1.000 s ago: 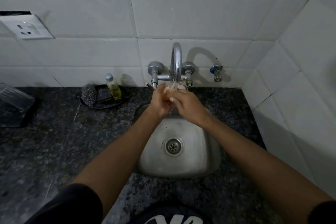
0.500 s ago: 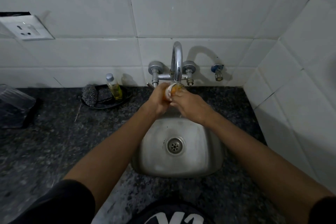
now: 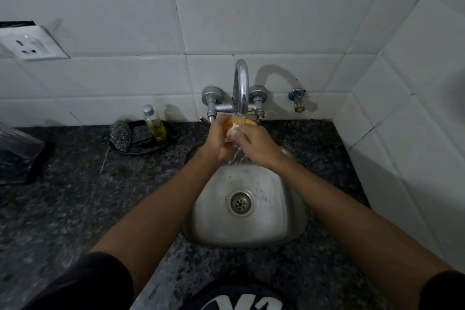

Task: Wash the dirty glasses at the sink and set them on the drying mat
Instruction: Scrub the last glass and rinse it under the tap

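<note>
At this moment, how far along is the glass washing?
Done: nothing visibly; no washed glasses or drying mat in view. In hand: the left hand holds an orange-tinted glass under the running tap while the right hand rubs it. Left: finishing and setting it on the mat.

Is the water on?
On. A stream runs from the tap over the glass and hands, splashing into the sink.

Orange glass mostly hidden between wet hands; clear container cut off at left edge.
</note>
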